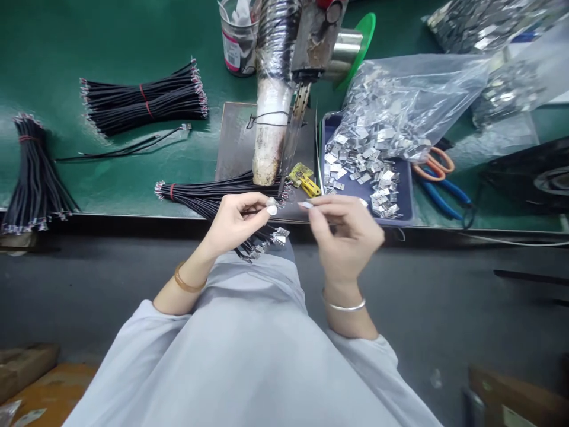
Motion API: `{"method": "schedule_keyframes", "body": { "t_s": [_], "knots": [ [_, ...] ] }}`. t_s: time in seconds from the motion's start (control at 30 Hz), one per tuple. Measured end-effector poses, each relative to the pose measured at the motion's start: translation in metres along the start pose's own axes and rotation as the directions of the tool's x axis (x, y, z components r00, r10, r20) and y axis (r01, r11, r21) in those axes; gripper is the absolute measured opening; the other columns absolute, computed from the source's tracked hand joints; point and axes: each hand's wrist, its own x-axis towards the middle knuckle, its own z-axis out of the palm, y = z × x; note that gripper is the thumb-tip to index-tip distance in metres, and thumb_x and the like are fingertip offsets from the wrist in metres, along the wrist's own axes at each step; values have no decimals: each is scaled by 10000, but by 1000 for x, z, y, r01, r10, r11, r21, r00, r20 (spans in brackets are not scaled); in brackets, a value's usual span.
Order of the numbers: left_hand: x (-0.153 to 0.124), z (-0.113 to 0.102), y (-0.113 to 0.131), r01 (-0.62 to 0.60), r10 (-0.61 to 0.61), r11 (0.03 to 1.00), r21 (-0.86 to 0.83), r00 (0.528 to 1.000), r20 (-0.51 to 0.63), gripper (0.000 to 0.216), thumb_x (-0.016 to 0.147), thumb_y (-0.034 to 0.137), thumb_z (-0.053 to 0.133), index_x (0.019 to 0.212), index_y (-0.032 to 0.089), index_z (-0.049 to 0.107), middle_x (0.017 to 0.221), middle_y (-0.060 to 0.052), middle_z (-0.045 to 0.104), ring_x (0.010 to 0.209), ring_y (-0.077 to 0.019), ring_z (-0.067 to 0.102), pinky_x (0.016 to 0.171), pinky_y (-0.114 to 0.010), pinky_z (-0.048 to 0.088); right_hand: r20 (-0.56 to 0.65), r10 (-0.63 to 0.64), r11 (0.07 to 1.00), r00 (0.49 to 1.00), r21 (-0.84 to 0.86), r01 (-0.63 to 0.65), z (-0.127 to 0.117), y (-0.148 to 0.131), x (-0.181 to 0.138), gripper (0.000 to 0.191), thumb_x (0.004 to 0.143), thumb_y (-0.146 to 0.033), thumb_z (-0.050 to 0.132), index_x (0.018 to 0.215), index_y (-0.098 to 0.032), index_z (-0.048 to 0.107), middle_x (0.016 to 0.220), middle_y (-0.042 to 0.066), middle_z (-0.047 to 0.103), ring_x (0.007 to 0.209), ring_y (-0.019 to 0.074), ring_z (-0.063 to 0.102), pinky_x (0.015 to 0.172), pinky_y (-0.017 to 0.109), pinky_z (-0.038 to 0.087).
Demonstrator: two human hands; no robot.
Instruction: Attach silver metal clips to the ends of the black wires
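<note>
My left hand (pixel 235 222) is closed in a pinch at the front edge of the green bench, holding black wires from a red-banded bundle (pixel 204 193) that lies across the edge; wires with small metal terminals (pixel 271 237) hang below it. My right hand (pixel 344 228), slightly blurred, is also pinched, fingertips pointing left toward the left hand; what it holds is too small to make out. Just behind both hands stands a soldering fixture (pixel 275 112) with a yellow part (pixel 304 178) at its base.
A blue tray (pixel 406 201) holds several small metal terminals spilling from a clear plastic bag (pixel 409 98). Orange and blue-handled scissors (pixel 438 175) lie to its right. Two more black wire bundles (pixel 142 98) (pixel 33 172) lie at the left, and a tin can (pixel 237 38) stands at the back.
</note>
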Motion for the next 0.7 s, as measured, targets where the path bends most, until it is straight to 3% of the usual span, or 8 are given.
{"method": "schedule_keyframes", "body": {
  "t_s": [0.17,0.3,0.7],
  "knots": [
    [-1,1,2,16,-16,1000,18,1000,6,253,788,384,794,742,136,769,678,-31,700,585,-107,544,530,-211,432,181,70,974,981,200,-107,22,5,-5,93,918,-215,690,854,-234,756,946,25,781,857,170,770,702,287,668],
    [-2,1,2,-8,7,998,59,1000,18,204,800,328,760,744,133,783,700,-43,735,588,-108,555,523,-206,417,188,67,957,980,265,-117,23,9,-5,88,897,-182,711,884,-239,777,972,24,782,895,167,766,749,286,667],
    [-1,2,1,-106,97,984,142,993,65,198,873,272,674,758,126,742,643,-13,679,535,-83,468,471,-198,316,183,16,965,983,254,-63,21,11,-8,112,906,-140,722,924,-238,772,997,27,787,922,167,768,772,283,659]
  ]
}}
